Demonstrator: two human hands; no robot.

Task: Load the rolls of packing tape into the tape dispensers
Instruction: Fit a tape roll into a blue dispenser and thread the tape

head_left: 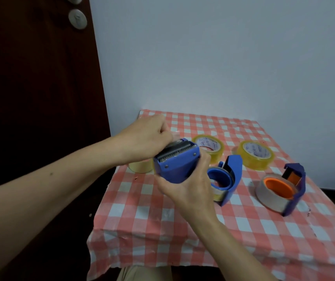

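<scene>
While the right hand (185, 189) curls up from below around the body of a blue dispenser (177, 165), holding it above the table's near-left part, the left hand (148, 134) comes in from ten o'clock, fingers bunched, pinching a clear tape end (175, 135) just past the toothed blade (174, 152). Both forearms are bare. A red-and-white checked cloth (162, 220) covers the table; a pale wall (203, 57) stands at twelve o'clock, a dark door (30, 78) at nine. From the held dispenser, a clear roll (208, 146) lies at two o'clock, a second clear roll (256, 154) farther out at three, a beige roll (140, 167) half hidden at nine. At four o'clock lie a blue-hubbed dispenser (226, 179) and, beyond it, an orange-hubbed dispenser (280, 189), each carrying tape.
</scene>
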